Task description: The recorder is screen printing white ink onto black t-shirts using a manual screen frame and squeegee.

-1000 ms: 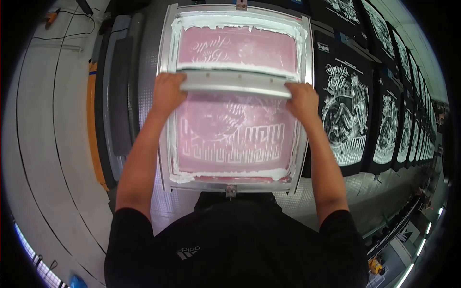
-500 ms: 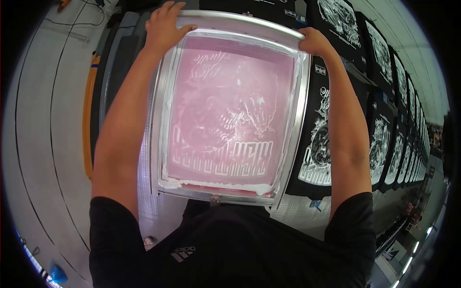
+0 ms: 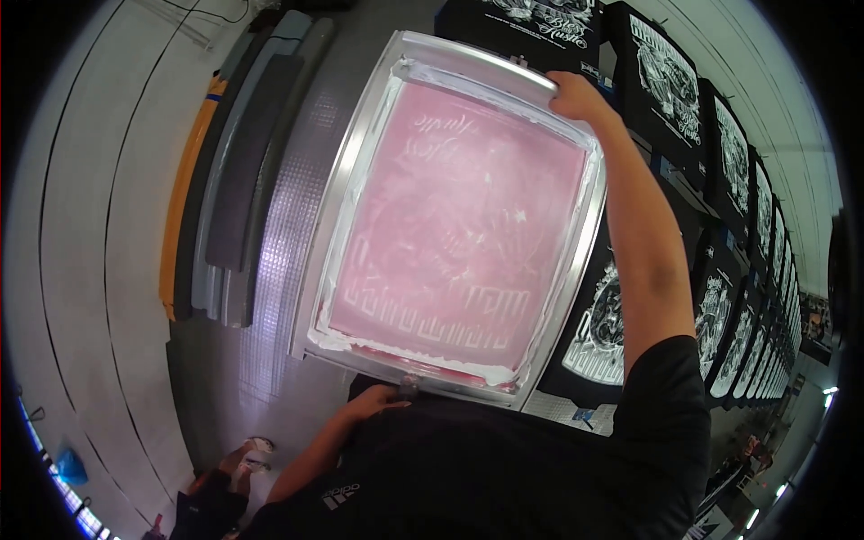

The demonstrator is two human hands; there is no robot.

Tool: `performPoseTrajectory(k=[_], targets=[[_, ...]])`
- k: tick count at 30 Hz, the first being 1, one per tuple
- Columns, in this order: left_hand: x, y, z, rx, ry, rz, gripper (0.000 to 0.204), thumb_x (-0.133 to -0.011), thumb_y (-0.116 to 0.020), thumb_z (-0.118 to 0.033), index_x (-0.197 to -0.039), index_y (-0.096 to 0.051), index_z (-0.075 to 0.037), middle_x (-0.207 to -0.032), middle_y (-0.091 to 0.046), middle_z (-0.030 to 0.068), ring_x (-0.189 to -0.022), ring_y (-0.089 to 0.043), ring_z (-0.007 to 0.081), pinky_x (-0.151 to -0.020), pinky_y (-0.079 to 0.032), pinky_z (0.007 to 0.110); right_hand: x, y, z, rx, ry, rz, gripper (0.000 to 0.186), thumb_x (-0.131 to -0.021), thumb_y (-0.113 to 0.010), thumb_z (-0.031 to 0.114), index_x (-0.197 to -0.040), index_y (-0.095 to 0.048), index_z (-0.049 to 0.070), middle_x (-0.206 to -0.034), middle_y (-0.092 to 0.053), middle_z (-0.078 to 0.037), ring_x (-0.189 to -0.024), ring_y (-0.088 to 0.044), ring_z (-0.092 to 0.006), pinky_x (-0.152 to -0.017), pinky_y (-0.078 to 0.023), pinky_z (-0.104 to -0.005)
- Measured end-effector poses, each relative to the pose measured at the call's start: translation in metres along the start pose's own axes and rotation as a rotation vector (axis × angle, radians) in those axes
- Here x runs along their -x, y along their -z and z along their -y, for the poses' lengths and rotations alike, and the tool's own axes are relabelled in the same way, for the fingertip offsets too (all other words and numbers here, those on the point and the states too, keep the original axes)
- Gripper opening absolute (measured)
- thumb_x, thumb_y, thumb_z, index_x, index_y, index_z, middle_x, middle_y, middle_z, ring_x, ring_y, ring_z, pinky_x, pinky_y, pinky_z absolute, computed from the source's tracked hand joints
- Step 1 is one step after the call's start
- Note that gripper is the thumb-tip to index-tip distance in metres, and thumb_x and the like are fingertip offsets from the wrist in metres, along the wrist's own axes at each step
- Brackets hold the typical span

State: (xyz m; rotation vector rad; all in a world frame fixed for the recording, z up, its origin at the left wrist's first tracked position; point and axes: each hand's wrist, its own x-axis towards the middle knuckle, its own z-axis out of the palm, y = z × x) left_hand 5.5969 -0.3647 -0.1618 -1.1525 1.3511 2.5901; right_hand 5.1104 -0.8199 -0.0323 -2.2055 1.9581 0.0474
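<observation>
A screen printing frame (image 3: 357, 162) with silver metal sides and pink mesh lies in front of me, turned at a slant. White ink is smeared along the inner borders, and pale lettering and a pattern show in the mesh. My right hand (image 3: 580, 97) is closed around its far right corner. At the near edge, beside a small metal bracket (image 3: 409, 385), my left hand (image 3: 373, 402) has its fingers bent against the frame; part of their grip is hidden. Black printed shirts (image 3: 598, 333) lie under and beyond its right side.
A long row of black shirts with white prints (image 3: 715, 310) runs away along the right. Grey boards (image 3: 256, 153) and an orange strip (image 3: 184, 207) stand at the left, past a shiny textured floor strip (image 3: 281, 243). Another person (image 3: 216, 504) is at the lower left.
My left hand has left the far left corner and come to the near edge. The frame has turned clockwise and shifted right. My right hand stays at the far right corner.
</observation>
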Motion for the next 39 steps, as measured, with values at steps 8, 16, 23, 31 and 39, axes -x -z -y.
performPoseTrajectory(k=[8, 16, 23, 31, 39], targets=[[-0.006, -0.001, 0.010, -0.306, 0.117, -0.056, 0.048, -0.090, -0.064, -0.046, -0.082, -0.069, 0.001, -0.067, -0.064, 0.0143, -0.066, -0.064, 0.0182, -0.064, -0.047, 0.034, 0.066, -0.024, 0.041, 0.004, -0.089, 0.075, 0.057, -0.068, -0.054, 0.009, -0.124, -0.064, 0.008, -0.120, -0.064, -0.020, -0.117, -0.058, -0.0362, -0.101, -0.045, -0.0398], [-0.008, -0.002, -0.007, -0.383, 0.095, -0.108, 0.044, -0.091, -0.065, -0.044, -0.075, -0.070, -0.004, -0.063, -0.064, 0.0098, -0.060, -0.061, 0.0179, -0.060, -0.047, 0.034, 0.288, -0.068, 0.211, -0.080, -0.140, 0.167, 0.036, -0.070, -0.056, 0.004, -0.103, -0.067, 0.013, -0.103, -0.069, -0.013, -0.102, -0.063, -0.0338, -0.085, -0.051, -0.0447], [-0.011, -0.013, -0.005, -0.507, 0.238, -0.195, 0.040, -0.091, -0.064, -0.045, -0.087, -0.071, -0.005, -0.074, -0.067, 0.0107, -0.071, -0.064, 0.0225, -0.069, -0.049, 0.036, 0.458, -0.113, 0.326, -0.224, -0.088, -0.024, 0.024, -0.069, -0.059, -0.001, -0.091, -0.058, 0.008, -0.084, -0.061, -0.008, -0.086, -0.059, -0.0293, -0.073, -0.043, -0.0414], [0.006, -0.027, -0.029, -0.561, 0.166, -0.297, 0.042, -0.090, -0.067, -0.042, -0.083, -0.067, -0.001, -0.069, -0.064, 0.0087, -0.063, -0.060, 0.0188, -0.061, -0.048, 0.034, 0.462, -0.088, 0.303, -0.179, -0.106, -0.077, 0.030, -0.072, -0.062, 0.006, -0.102, -0.062, 0.007, -0.090, -0.065, -0.008, -0.089, -0.059, -0.0285, -0.082, -0.043, -0.0433], [0.091, 0.096, -0.027, -0.336, -0.295, -0.895, 0.020, -0.089, -0.067, -0.026, -0.097, -0.074, -0.008, -0.085, -0.070, 0.0130, -0.078, -0.065, 0.0184, -0.075, -0.051, 0.030, 0.493, -0.082, 0.183, -0.697, -0.503, 0.083, 0.040, -0.074, -0.079, 0.027, -0.110, -0.069, 0.012, -0.097, -0.069, -0.016, -0.112, -0.061, -0.0213, -0.107, -0.030, -0.0561]])
